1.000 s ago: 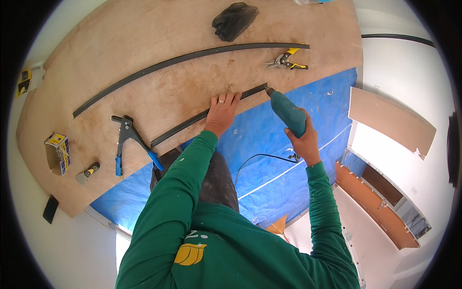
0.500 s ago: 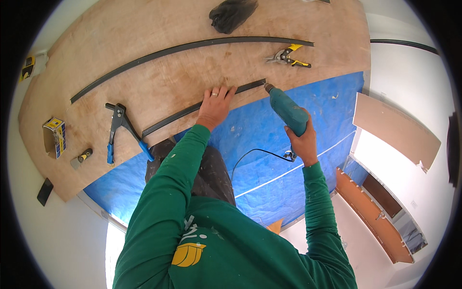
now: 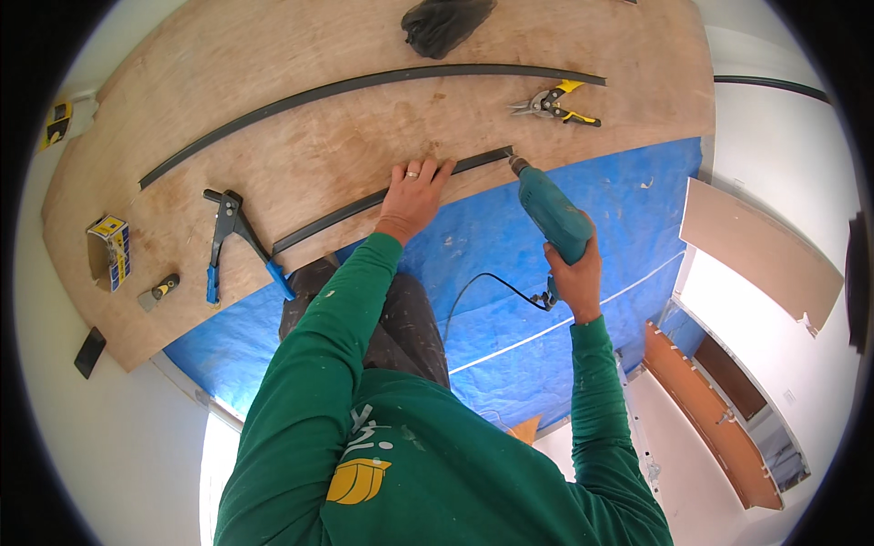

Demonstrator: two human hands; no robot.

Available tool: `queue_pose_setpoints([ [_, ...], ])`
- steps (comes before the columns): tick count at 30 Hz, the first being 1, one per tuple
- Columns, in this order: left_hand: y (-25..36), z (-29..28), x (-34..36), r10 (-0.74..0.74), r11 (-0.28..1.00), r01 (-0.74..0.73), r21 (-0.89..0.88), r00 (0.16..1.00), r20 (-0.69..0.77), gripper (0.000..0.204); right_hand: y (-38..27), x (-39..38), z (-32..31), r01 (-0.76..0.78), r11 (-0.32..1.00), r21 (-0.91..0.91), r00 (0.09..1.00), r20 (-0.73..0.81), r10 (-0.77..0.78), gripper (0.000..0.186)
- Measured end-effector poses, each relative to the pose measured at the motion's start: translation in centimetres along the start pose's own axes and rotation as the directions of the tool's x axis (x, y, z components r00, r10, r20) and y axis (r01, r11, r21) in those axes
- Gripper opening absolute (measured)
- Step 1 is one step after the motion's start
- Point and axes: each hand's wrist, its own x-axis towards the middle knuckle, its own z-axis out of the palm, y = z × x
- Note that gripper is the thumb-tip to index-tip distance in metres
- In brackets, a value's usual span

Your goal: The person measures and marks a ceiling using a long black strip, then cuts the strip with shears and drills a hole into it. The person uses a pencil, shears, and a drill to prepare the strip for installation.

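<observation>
A short dark metal strip lies along the near edge of the plywood tabletop. Over its middle rests my left hand, fingers curled across the strip and pressing it against the wood. My right hand grips a teal corded power drill by its handle. The drill points up and left, its chuck at the strip's right end. Whether the bit touches the metal is too small to tell. Parallel behind lies a longer dark strip. Yellow-and-black snips rest open-jawed beyond the drill.
A blue-handled hand riveter lies left of the short strip. Farther left are a small box, a scraper and a phone-like black slab. A black bag sits at the back. Blue sheeting and the drill's cord hang below.
The whole view has shifted slightly, moving the table and tools a little to the right. Both hands keep their places on the strip and the drill.
</observation>
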Motion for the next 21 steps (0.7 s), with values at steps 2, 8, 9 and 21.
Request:
queue_pose_setpoints([
  [2, 0.0, 0.0, 0.0, -0.001, 1.0, 0.001, -0.001, 1.0, -0.002, 0.055, 0.3, -0.2, 0.1, -0.023, 0.999, 0.033, 1.0, -0.002, 0.023, 0.071],
  [8, 0.1, 0.0, -0.1, -0.003, 1.0, 0.003, 0.001, 1.0, 0.016, 0.057, 1.0, -0.5, 0.0, -0.005, 1.0, 0.031, 1.0, -0.008, 0.006, 0.072],
  [9, 0.1, 0.0, -0.1, -0.003, 1.0, 0.003, -0.001, 1.0, 0.02, 0.057, 1.1, -0.5, 0.0, -0.005, 0.999, 0.037, 1.0, -0.007, 0.005, 0.072],
  [21, 0.1, 0.1, 0.0, 0.006, 1.0, -0.006, 0.028, 1.0, 0.007, 0.055, 2.3, -0.3, -0.1, 0.009, 0.998, 0.069, 1.0, -0.004, -0.009, 0.072],
])
